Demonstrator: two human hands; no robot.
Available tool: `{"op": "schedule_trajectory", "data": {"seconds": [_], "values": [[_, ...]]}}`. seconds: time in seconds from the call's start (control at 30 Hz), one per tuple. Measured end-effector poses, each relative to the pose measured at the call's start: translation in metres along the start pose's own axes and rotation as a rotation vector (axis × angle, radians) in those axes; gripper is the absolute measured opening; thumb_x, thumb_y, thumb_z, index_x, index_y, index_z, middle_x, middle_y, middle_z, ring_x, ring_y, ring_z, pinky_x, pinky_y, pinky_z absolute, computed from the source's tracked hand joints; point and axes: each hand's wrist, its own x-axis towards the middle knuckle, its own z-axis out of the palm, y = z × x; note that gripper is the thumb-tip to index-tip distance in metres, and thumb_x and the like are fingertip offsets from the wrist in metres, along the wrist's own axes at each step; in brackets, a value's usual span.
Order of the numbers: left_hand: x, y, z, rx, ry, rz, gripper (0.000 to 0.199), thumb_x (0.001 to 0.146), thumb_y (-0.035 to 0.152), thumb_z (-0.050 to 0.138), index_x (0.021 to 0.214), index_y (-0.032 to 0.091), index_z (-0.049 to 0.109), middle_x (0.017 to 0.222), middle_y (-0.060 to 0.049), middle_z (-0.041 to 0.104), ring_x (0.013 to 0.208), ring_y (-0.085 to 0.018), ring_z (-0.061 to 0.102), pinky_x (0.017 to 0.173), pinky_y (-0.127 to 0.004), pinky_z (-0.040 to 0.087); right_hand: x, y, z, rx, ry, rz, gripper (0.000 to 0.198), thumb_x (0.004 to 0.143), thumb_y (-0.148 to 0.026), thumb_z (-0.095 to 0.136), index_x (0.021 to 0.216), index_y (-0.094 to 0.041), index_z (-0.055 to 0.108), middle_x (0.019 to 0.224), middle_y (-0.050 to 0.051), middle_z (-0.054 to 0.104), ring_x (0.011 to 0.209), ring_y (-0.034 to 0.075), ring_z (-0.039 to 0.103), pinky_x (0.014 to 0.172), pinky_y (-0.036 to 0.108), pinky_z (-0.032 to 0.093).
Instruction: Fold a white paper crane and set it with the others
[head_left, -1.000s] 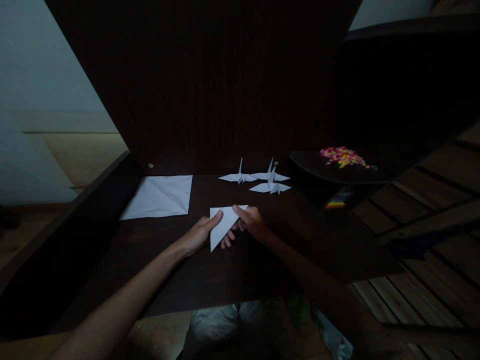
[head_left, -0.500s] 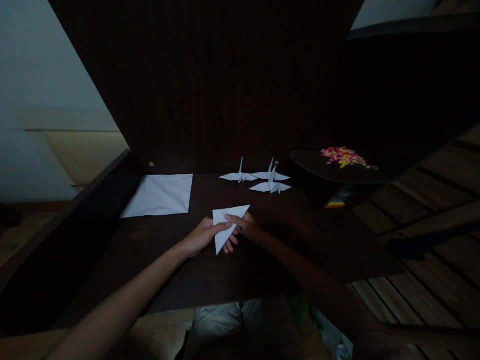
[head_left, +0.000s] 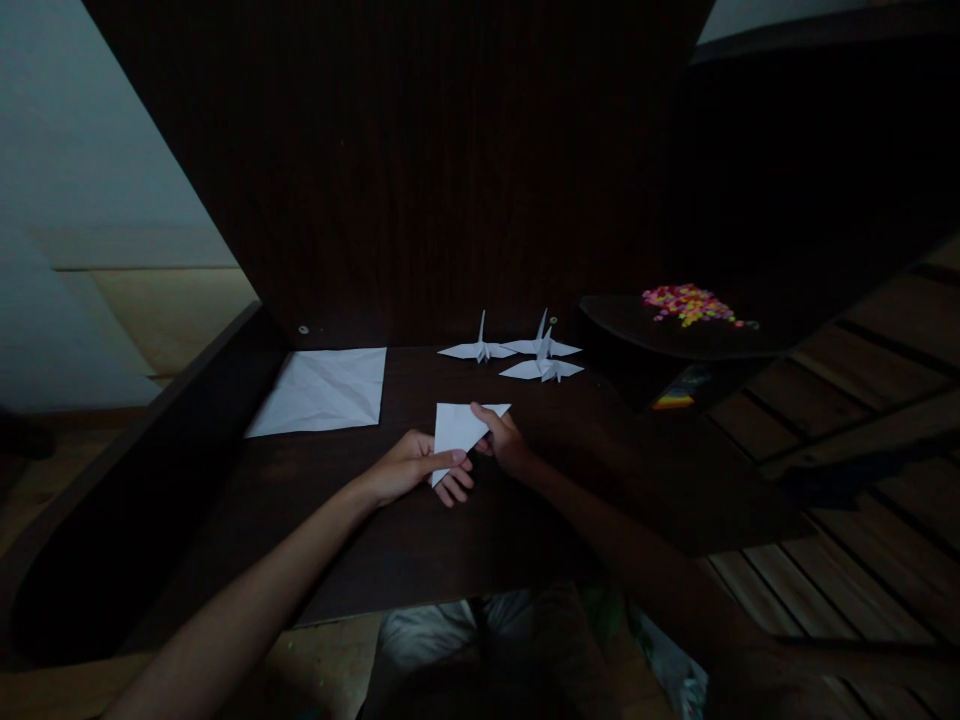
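Note:
Between my two hands is a white paper folded into a triangle (head_left: 456, 428), held above the dark table. My left hand (head_left: 416, 468) grips its lower corner, thumb on top and fingers underneath. My right hand (head_left: 504, 440) pinches the upper right part, its thumb lying on the paper and its other fingers mostly hidden behind. Beyond the hands stand three white paper cranes: one on the left (head_left: 480, 350), one at the back right (head_left: 551, 346) and one in front of that (head_left: 541, 370).
A creased square sheet of white paper (head_left: 322, 390) lies flat at the table's left. On a rounded dark shelf (head_left: 607, 318) at right sits a heap of small colourful pieces (head_left: 686, 303). A raised dark side panel (head_left: 150, 480) bounds the table's left.
The folded paper has turned slightly and shifted a little to the right. My right thumb has moved up and right, away from my left thumb, toward the paper's upper right corner.

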Motion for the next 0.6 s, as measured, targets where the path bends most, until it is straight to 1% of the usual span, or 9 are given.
{"op": "schedule_trajectory", "data": {"seconds": [0.13, 0.27, 0.47, 0.6], "values": [[-0.0009, 0.0013, -0.0024, 0.015, -0.019, 0.001, 0.038, 0.071, 0.041, 0.077, 0.082, 0.005, 0.07, 0.074, -0.015, 0.074, 0.06, -0.021, 0.07, 0.054, -0.03, 0.056, 0.0007, -0.0016, -0.0028, -0.061, 0.057, -0.049, 0.05, 0.077, -0.058, 0.051, 0.046, -0.02, 0.041, 0.038, -0.005, 0.037, 0.036, 0.007, 0.034, 0.037, 0.021, 0.025], [0.0013, -0.0002, -0.0036, -0.007, 0.022, 0.015, 0.039, 0.069, 0.042, 0.078, 0.081, 0.006, 0.07, 0.075, -0.015, 0.074, 0.062, -0.021, 0.07, 0.057, -0.031, 0.056, 0.002, -0.0025, -0.0058, -0.132, 0.009, -0.113, 0.057, 0.08, -0.061, 0.047, 0.041, -0.02, 0.039, 0.036, -0.004, 0.036, 0.035, 0.008, 0.035, 0.038, 0.022, 0.027], [0.0045, 0.001, -0.0031, -0.028, 0.161, 0.103, 0.045, 0.077, 0.049, 0.069, 0.089, 0.005, 0.07, 0.082, -0.017, 0.074, 0.069, -0.022, 0.071, 0.065, -0.034, 0.058, 0.0039, -0.0017, -0.0082, -0.165, 0.023, -0.105, 0.055, 0.079, -0.06, 0.049, 0.04, -0.021, 0.041, 0.035, -0.003, 0.037, 0.035, 0.008, 0.035, 0.038, 0.023, 0.029], [0.0045, 0.0018, -0.0033, -0.023, 0.149, 0.126, 0.045, 0.076, 0.049, 0.071, 0.089, 0.005, 0.07, 0.083, -0.016, 0.074, 0.071, -0.024, 0.071, 0.067, -0.035, 0.058, 0.0037, -0.0029, -0.0077, -0.132, 0.057, -0.062, 0.05, 0.075, -0.058, 0.05, 0.043, -0.02, 0.044, 0.034, -0.004, 0.038, 0.034, 0.009, 0.036, 0.035, 0.022, 0.027]]}}
